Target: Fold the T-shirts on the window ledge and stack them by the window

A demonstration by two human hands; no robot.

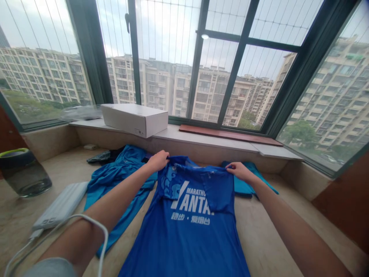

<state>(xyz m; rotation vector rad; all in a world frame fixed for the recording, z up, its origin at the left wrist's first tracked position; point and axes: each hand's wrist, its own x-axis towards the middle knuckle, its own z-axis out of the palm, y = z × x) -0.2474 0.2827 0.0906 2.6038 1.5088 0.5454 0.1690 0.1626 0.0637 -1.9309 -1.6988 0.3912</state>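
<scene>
A blue T-shirt (pixel 187 246) with white lettering lies before me, its lower end running past the bottom of the view. My left hand (pixel 159 160) pinches its upper left corner, and my right hand (pixel 238 170) grips the upper right corner between thumb and fingers. Part of the upper cloth is folded over, covering some of the print. To the left, crumpled teal clothing (pixel 121 181) lies partly behind my left forearm. Just beyond my right hand is a folded teal garment (pixel 245 184), partly hidden by the shirt and hand.
At far left stands a dark bottle (pixel 24 173). Beside it lies a white power bank (pixel 62 204) with a white cable (pixel 95 221) looping over my left forearm. A white box (pixel 129 119) and a reddish board (pixel 227 135) rest on the sill below the windows.
</scene>
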